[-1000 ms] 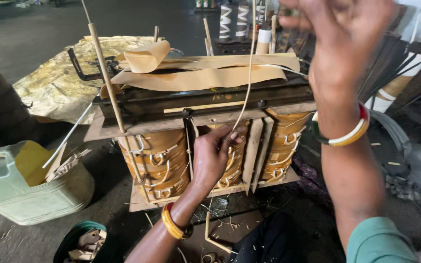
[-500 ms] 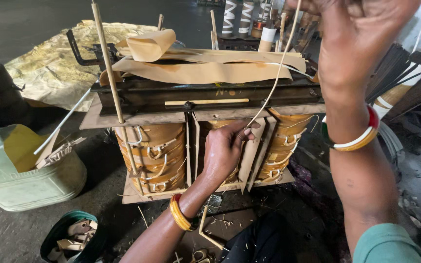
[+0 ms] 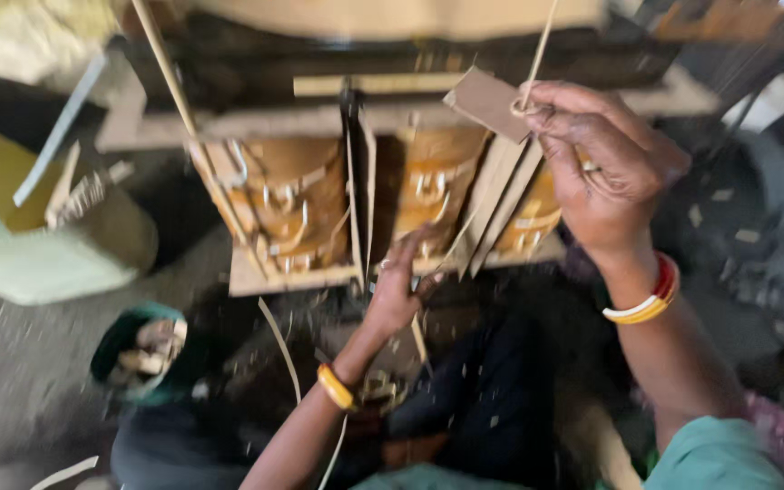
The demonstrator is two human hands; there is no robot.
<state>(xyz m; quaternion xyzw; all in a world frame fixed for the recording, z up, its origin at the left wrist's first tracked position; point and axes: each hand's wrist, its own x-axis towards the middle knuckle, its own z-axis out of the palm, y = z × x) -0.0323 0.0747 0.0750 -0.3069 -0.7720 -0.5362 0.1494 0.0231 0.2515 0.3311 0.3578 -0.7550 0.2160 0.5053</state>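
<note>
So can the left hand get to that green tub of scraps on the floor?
Probably yes. The left hand sits low at the bottom of the wound coils, and nothing seems to stand between it and the green tub, though the picture is blurry.

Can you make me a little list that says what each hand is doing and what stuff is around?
left hand: low, fingers at the bottom edge of the wound coils
right hand: raised, pinching a thin pale strip beside a brown card piece
frame: wood and metal, holding three coils side by side
pale tub: on the floor, left of the coils
green bowl: near the left forearm, scraps inside
picture: blurry
</note>
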